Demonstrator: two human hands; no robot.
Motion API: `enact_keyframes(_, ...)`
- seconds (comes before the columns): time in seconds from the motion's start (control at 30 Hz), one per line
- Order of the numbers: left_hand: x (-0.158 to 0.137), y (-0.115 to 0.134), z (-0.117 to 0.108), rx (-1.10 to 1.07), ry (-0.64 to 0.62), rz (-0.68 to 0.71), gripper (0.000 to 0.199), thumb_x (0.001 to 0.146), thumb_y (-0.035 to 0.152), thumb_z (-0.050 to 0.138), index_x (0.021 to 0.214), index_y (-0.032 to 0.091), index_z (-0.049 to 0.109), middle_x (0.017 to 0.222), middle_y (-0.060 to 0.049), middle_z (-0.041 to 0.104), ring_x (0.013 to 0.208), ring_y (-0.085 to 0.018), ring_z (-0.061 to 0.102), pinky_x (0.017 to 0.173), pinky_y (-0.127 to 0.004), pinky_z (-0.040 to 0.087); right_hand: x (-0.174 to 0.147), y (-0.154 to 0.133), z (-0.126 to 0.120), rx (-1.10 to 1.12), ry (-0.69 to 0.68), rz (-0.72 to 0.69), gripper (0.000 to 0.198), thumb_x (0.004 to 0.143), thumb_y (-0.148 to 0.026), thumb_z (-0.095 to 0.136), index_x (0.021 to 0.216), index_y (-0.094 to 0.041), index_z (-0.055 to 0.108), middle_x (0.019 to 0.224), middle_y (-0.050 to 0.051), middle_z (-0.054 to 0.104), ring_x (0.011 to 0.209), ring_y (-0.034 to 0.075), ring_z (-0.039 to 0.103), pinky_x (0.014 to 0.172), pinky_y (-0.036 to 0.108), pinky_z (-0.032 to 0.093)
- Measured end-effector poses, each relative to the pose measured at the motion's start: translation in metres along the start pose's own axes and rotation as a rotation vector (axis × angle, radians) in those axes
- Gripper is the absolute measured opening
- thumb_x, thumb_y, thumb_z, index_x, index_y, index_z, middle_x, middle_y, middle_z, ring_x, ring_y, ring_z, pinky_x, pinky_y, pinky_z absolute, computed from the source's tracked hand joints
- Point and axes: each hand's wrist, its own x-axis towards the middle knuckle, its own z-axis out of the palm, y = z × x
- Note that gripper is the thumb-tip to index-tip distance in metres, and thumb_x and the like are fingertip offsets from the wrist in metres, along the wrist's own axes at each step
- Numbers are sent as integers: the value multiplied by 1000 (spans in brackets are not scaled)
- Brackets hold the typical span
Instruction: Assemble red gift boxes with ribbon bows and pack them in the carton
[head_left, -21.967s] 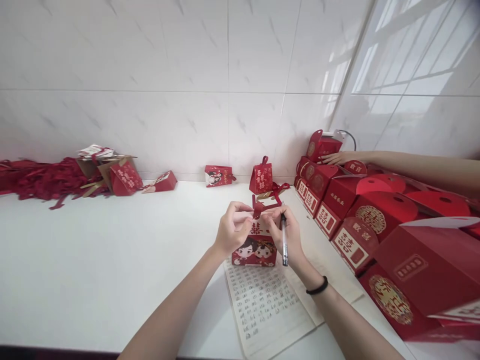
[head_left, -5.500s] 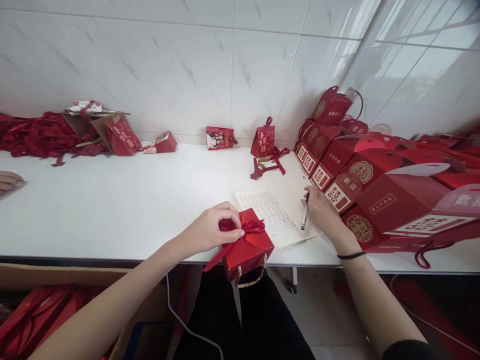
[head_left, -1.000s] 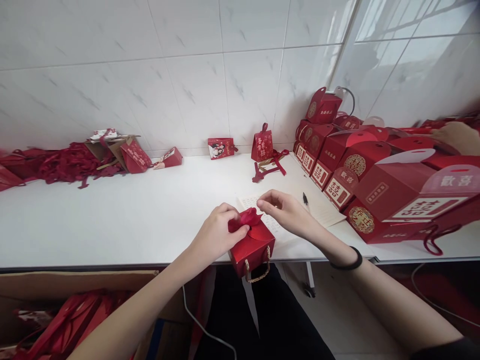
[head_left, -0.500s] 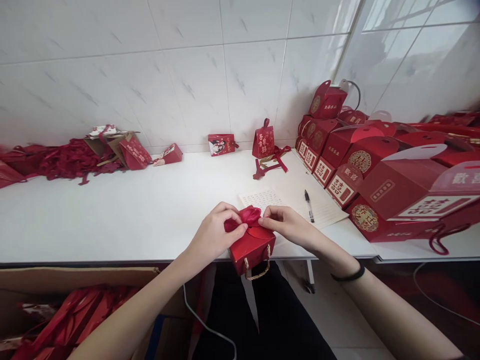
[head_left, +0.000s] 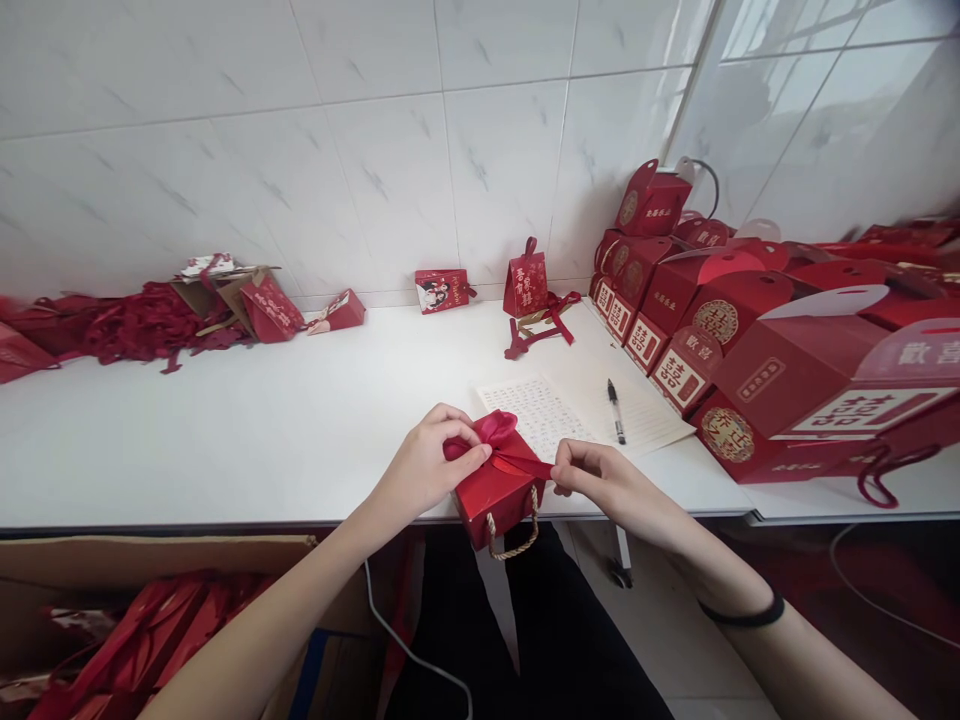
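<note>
A small red gift box [head_left: 487, 491] with a twisted gold cord handle [head_left: 517, 550] sits at the table's front edge, partly overhanging it. On its top lies a red ribbon [head_left: 501, 430] formed into a bow loop. My left hand [head_left: 435, 455] is closed on the ribbon near the knot, its thumb and forefinger pinching together above the box's left side. At the box's right, my right hand [head_left: 600, 475] pinches a ribbon tail between thumb and fingers and holds it taut. The knot is partly hidden by my left fingers.
Handwritten paper [head_left: 532, 410] and a pen [head_left: 616, 410] lie just beyond the box. Red double-happiness boxes [head_left: 795, 380] are stacked at right. Small boxes [head_left: 442, 290] stand by the wall; a ribbon heap [head_left: 142, 320] is at left. Below left is a carton [head_left: 225, 548].
My right hand has moved right and slightly down from the bow, drawing the ribbon tail out straight. My left hand stays at the knot.
</note>
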Motion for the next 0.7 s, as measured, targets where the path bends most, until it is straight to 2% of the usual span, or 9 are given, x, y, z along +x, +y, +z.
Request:
enact_keyframes(0.1,1,1,-1,-20,-12,-23,16,79,31,59,71,18,64,96,-3,53,85,-15,55,84,-35,46,-3,3,-7,-47,-11,-4,28,80,-41,50,65,-18,45,65,0,46,64,14,42,60,26,34)
enact_keyframes(0.17,1,2,-2,-27,-19,-33,16,79,31,59,70,18,63,97,-3,53,85,-15,55,84,-35,46,0,4,-14,-83,51,-53,28,83,-41,48,67,-18,46,65,0,47,64,15,45,61,27,38)
enact_keyframes(0.27,1,2,-2,-27,-24,-27,16,78,31,59,69,18,62,95,-2,52,84,-14,55,84,-34,46,14,2,-20,-209,262,-296,22,88,-38,47,80,-19,53,79,3,53,77,18,52,70,30,44)
enact_keyframes(0.3,1,2,-1,-26,-24,-24,16,78,31,59,69,18,62,95,-2,52,84,-14,55,84,-34,47,20,0,-20,-285,288,-399,18,89,-36,48,86,-19,55,86,5,54,83,19,53,75,31,45)
enact_keyframes(0.37,1,2,-1,-27,-24,-22,16,78,32,59,70,18,62,94,-2,52,84,-15,55,84,-33,47,32,-7,-18,-449,217,-564,15,92,-28,47,97,-20,59,101,8,52,98,21,52,84,35,45)
enact_keyframes(0.47,1,-1,0,-36,-19,-26,16,78,33,59,71,19,62,95,-2,52,85,-15,55,83,-32,47,46,-21,-16,-623,17,-667,16,93,-19,46,101,-20,61,111,10,47,107,22,48,93,39,42)
enact_keyframes(0.6,0,-3,1,-55,-13,-21,14,78,32,59,72,19,62,95,-2,52,88,-15,55,83,-32,47,59,-38,-21,-748,-156,-628,7,88,-15,57,92,-16,63,104,9,50,97,20,52,89,35,42)
enact_keyframes(0.7,1,-3,1,-56,-15,-7,12,79,31,58,74,19,62,94,-2,52,87,-16,56,83,-33,47,65,-45,-26,-813,-258,-534,3,85,-13,61,85,-16,63,93,6,55,83,17,54,77,29,43)
